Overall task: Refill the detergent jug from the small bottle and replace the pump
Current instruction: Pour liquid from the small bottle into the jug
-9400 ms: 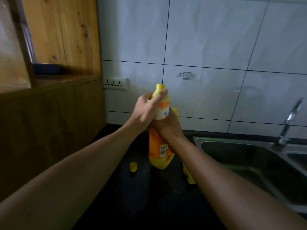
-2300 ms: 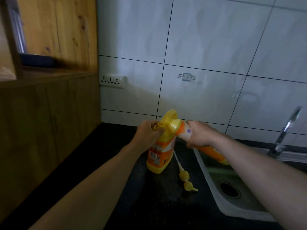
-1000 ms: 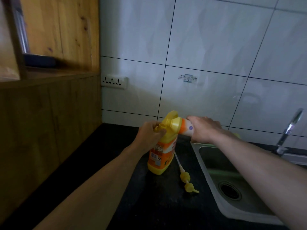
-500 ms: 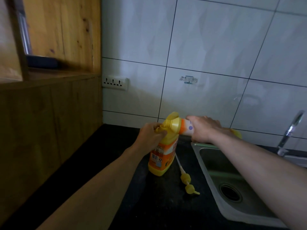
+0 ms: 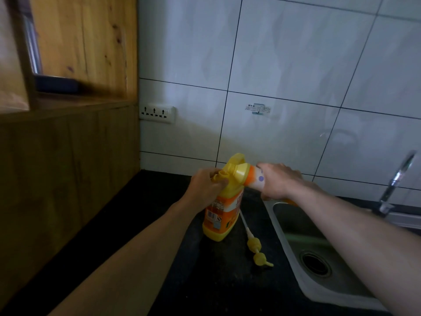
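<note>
The orange and yellow detergent jug (image 5: 222, 215) stands upright on the black counter (image 5: 159, 201). My left hand (image 5: 206, 187) grips its neck just below the open mouth. My right hand (image 5: 276, 182) holds the small bottle (image 5: 249, 177) on its side, its yellow shoulder and mouth against the jug's top. Most of the small bottle's body is hidden behind my right hand. The yellow pump (image 5: 256, 248) with its white tube lies on the counter, right of the jug.
A steel sink (image 5: 319, 252) with a drain lies to the right, a tap (image 5: 395, 183) behind it. A wooden cabinet (image 5: 57, 156) walls off the left. A wall socket (image 5: 157, 114) sits above the counter on the tiled wall.
Over the last second the small bottle's far end has risen, from sloping down toward the sink to lying level at the jug's mouth. The jug and pump stay put.
</note>
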